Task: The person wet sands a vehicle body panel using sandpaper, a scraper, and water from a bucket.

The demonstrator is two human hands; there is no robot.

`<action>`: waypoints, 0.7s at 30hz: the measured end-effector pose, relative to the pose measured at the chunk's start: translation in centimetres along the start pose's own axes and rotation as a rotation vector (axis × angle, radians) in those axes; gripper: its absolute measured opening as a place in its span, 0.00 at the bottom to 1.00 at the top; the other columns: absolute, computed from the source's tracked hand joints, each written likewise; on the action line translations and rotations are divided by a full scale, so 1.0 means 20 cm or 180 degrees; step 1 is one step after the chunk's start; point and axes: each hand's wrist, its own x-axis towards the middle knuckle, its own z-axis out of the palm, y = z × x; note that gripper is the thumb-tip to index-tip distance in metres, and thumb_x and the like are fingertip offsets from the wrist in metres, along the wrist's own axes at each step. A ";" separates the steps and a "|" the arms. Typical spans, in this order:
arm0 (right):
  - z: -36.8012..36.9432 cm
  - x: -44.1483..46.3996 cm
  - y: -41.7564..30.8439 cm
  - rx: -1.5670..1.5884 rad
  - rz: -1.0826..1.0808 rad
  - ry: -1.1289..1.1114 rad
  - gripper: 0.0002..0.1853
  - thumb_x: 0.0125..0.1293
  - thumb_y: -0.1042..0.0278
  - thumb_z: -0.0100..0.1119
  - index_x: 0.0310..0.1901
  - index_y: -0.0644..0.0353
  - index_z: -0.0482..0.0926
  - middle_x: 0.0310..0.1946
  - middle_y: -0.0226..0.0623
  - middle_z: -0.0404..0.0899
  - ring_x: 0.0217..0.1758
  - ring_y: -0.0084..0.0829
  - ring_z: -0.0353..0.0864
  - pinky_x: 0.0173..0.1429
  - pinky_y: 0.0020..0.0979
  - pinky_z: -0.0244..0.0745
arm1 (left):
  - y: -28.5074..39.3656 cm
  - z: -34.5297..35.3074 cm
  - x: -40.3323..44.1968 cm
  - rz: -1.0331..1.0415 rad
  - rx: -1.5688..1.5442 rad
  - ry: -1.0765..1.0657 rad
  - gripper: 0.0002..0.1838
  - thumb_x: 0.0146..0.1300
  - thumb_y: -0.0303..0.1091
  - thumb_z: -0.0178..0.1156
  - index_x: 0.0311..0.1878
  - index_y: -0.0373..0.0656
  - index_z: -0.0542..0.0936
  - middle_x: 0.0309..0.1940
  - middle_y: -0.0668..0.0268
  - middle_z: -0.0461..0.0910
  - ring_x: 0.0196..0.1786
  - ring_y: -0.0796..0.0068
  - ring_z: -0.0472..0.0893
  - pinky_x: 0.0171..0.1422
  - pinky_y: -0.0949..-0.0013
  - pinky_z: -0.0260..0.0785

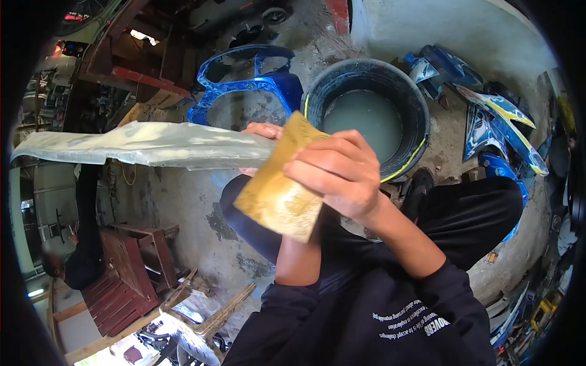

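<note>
My right hand [342,171] is closed on a yellow-brown sheet of sandpaper [281,195], which is bent over the near end of a long panel. The panel [152,143] is pale grey with cream, filler-like patches and stretches out to the left. My left hand [264,130] grips this panel close to the sandpaper; fingertips show above its edge, while the rest of the hand is hidden behind the sheet.
A black bucket [314,82] of cloudy water [363,119] stands ahead. Beside it lies a blue plastic frame [284,85]. Blue-and-white fairings [497,122] lean along the right wall. A wooden bench [119,280] and another person [85,262] are at left.
</note>
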 end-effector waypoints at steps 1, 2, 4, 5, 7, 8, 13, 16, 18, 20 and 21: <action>0.01 0.02 -0.01 0.0021 0.0022 -0.0026 0.13 0.44 0.68 0.67 0.36 0.55 0.87 0.32 0.29 0.84 0.36 0.29 0.84 0.41 0.30 0.72 | 0.03 -0.03 -0.01 -0.0541 -0.0956 0.0290 0.23 0.72 0.52 0.47 0.37 0.37 0.72 0.29 0.61 0.73 0.31 0.68 0.78 0.36 0.69 0.76; 0.00 0.00 0.00 0.0018 0.0009 -0.0015 0.13 0.44 0.68 0.67 0.36 0.55 0.87 0.32 0.29 0.84 0.36 0.29 0.84 0.41 0.30 0.72 | 0.05 -0.07 -0.02 -0.0984 -0.1823 0.0720 0.24 0.72 0.53 0.47 0.36 0.37 0.72 0.28 0.61 0.72 0.31 0.68 0.77 0.36 0.69 0.76; -0.02 -0.12 0.04 -0.0187 0.0140 -0.0054 0.15 0.42 0.71 0.67 0.37 0.52 0.86 0.32 0.24 0.83 0.37 0.24 0.83 0.42 0.28 0.72 | -0.01 -0.13 0.06 0.0397 0.0543 -0.0224 0.26 0.71 0.55 0.45 0.35 0.38 0.72 0.27 0.63 0.71 0.30 0.69 0.77 0.35 0.68 0.75; -0.04 -0.20 0.06 -0.0272 0.0258 -0.0096 0.15 0.41 0.70 0.68 0.35 0.52 0.86 0.30 0.24 0.83 0.36 0.24 0.83 0.42 0.28 0.73 | 0.01 -0.16 0.08 0.0582 0.1166 -0.0300 0.26 0.71 0.55 0.45 0.35 0.38 0.71 0.26 0.62 0.71 0.30 0.70 0.77 0.37 0.66 0.75; -0.05 -0.18 0.05 -0.0261 0.0246 -0.0122 0.14 0.40 0.70 0.68 0.35 0.52 0.86 0.30 0.24 0.83 0.35 0.25 0.83 0.42 0.28 0.73 | 0.00 -0.10 0.07 0.0592 0.1118 -0.0298 0.26 0.71 0.56 0.45 0.34 0.38 0.72 0.26 0.63 0.71 0.30 0.70 0.77 0.37 0.67 0.75; -0.06 -0.17 0.04 -0.0284 0.0273 -0.0136 0.14 0.40 0.70 0.68 0.35 0.52 0.86 0.29 0.24 0.82 0.35 0.25 0.83 0.42 0.28 0.73 | -0.01 -0.07 0.05 0.0551 0.1072 -0.0307 0.27 0.71 0.57 0.45 0.34 0.38 0.72 0.25 0.63 0.71 0.29 0.70 0.76 0.38 0.67 0.75; 0.02 0.15 -0.02 0.0151 -0.0162 0.0115 0.16 0.44 0.69 0.65 0.39 0.52 0.85 0.32 0.24 0.82 0.36 0.26 0.82 0.43 0.28 0.72 | -0.07 -0.05 -0.03 0.0325 0.0001 -0.0044 0.17 0.71 0.44 0.51 0.42 0.36 0.72 0.33 0.59 0.75 0.37 0.65 0.78 0.48 0.67 0.75; 0.02 0.00 0.04 0.0047 -0.0054 -0.0054 0.17 0.43 0.71 0.66 0.40 0.52 0.85 0.33 0.24 0.82 0.37 0.26 0.83 0.42 0.29 0.72 | -0.05 -0.13 0.03 0.0393 -0.0089 -0.0880 0.12 0.72 0.37 0.51 0.46 0.35 0.72 0.36 0.57 0.76 0.42 0.62 0.80 0.54 0.66 0.75; -0.02 -0.07 0.03 -0.0067 0.0313 -0.0207 0.17 0.41 0.71 0.66 0.39 0.51 0.85 0.32 0.25 0.82 0.37 0.26 0.83 0.42 0.29 0.72 | -0.04 -0.15 0.07 0.0432 -0.0316 -0.1446 0.09 0.72 0.32 0.52 0.48 0.34 0.73 0.38 0.55 0.77 0.45 0.59 0.81 0.57 0.65 0.75; 0.00 -0.04 0.03 0.0012 0.0168 -0.0101 0.16 0.42 0.70 0.66 0.38 0.51 0.85 0.32 0.25 0.82 0.37 0.25 0.83 0.42 0.29 0.72 | -0.04 -0.14 0.05 0.0521 0.0002 -0.1077 0.11 0.72 0.35 0.52 0.46 0.35 0.72 0.37 0.56 0.77 0.44 0.61 0.80 0.55 0.66 0.75; 0.01 0.02 0.01 0.0049 0.0049 0.0023 0.15 0.43 0.70 0.66 0.37 0.51 0.86 0.32 0.24 0.82 0.37 0.25 0.83 0.41 0.28 0.72 | -0.04 -0.12 0.04 0.0522 0.0096 -0.0829 0.12 0.72 0.36 0.51 0.46 0.35 0.72 0.36 0.57 0.76 0.43 0.62 0.80 0.54 0.66 0.75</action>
